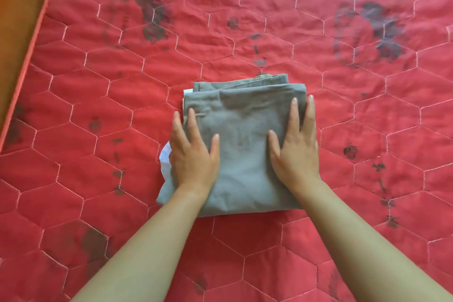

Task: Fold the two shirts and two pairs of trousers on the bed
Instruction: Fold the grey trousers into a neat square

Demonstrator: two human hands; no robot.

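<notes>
A folded pair of grey trousers [241, 135] lies in a neat rectangle at the middle of the red quilted bed [98, 81]. It tops a stack: a white garment [165, 157] peeks out at the left edge, and a thin pale edge shows at the back left corner. What else lies underneath is hidden. My left hand [192, 152] rests flat on the left side of the trousers, fingers spread. My right hand [295, 144] lies flat on the right side, fingers reaching the right edge. Neither hand grips the cloth.
The red quilt has hexagon stitching and dark printed flower marks all over. The bed's left edge [31, 39] runs diagonally, with an orange-brown floor [17, 7] beyond it.
</notes>
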